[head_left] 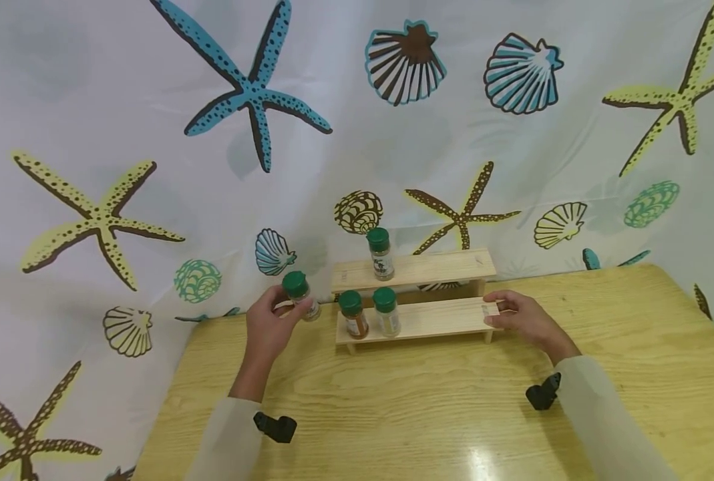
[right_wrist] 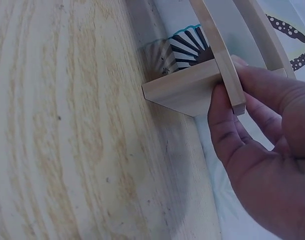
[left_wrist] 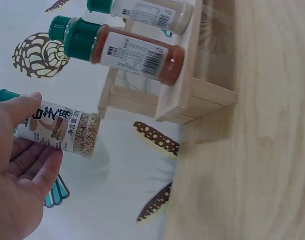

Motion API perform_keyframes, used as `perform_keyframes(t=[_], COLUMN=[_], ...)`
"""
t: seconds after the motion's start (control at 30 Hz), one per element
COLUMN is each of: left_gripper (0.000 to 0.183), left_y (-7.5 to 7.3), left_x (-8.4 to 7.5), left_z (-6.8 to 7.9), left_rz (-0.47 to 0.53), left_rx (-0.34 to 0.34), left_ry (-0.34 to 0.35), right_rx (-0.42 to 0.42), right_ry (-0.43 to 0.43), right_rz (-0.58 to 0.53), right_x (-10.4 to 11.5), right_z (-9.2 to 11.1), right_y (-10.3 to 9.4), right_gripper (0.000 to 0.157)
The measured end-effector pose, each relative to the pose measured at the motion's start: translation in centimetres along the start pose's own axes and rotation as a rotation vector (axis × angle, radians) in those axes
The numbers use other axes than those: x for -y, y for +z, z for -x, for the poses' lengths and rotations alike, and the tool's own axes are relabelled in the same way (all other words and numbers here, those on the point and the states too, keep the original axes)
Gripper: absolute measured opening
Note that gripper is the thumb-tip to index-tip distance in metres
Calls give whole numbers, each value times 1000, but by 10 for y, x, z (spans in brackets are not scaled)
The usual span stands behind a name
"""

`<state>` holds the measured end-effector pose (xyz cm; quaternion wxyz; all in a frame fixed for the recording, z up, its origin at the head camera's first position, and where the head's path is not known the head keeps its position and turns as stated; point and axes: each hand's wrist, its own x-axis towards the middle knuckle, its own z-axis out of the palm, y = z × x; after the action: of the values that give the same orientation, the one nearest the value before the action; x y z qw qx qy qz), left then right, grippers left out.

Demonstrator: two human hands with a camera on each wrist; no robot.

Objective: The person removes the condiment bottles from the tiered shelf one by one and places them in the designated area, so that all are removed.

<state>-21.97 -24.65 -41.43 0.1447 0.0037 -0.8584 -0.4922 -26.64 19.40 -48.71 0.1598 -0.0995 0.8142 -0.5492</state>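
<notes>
My left hand [head_left: 269,329] grips a green-capped spice jar [head_left: 297,287] just off the left end of a two-tier wooden rack [head_left: 437,319]. The left wrist view shows pale sesame-like seeds in this jar [left_wrist: 85,134], thumb on one side and fingers on the other. At the rack's right end, my right hand [head_left: 526,322] pinches the edge of the lower shelf [right_wrist: 226,65] between thumb and fingers. On the lower shelf's left part stand a jar of reddish-brown spice [head_left: 357,322] and a jar with pale contents [head_left: 388,319]. Another green-capped jar [head_left: 381,257] is on the upper shelf.
The rack stands on a wood-grain table [head_left: 405,394] near its back edge. Behind it hangs a white cloth [head_left: 344,153] printed with starfish and shells. Small black devices sit on both wrists.
</notes>
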Motion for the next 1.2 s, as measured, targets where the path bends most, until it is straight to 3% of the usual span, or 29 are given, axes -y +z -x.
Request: perform_keyframes(t=[0.57, 1.2], left_gripper=[48, 49], left_y=[4, 8], left_x=[50, 71], left_z=[38, 58], left_rz=[31, 19], left_rx=[27, 58], left_ry=[-157, -261], right_rx=[4, 12], right_ry=[-23, -18], right_rz=[-13, -23], right_x=[3, 2], right_z=[0, 1], right_y=[-2, 0], right_gripper=[55, 53])
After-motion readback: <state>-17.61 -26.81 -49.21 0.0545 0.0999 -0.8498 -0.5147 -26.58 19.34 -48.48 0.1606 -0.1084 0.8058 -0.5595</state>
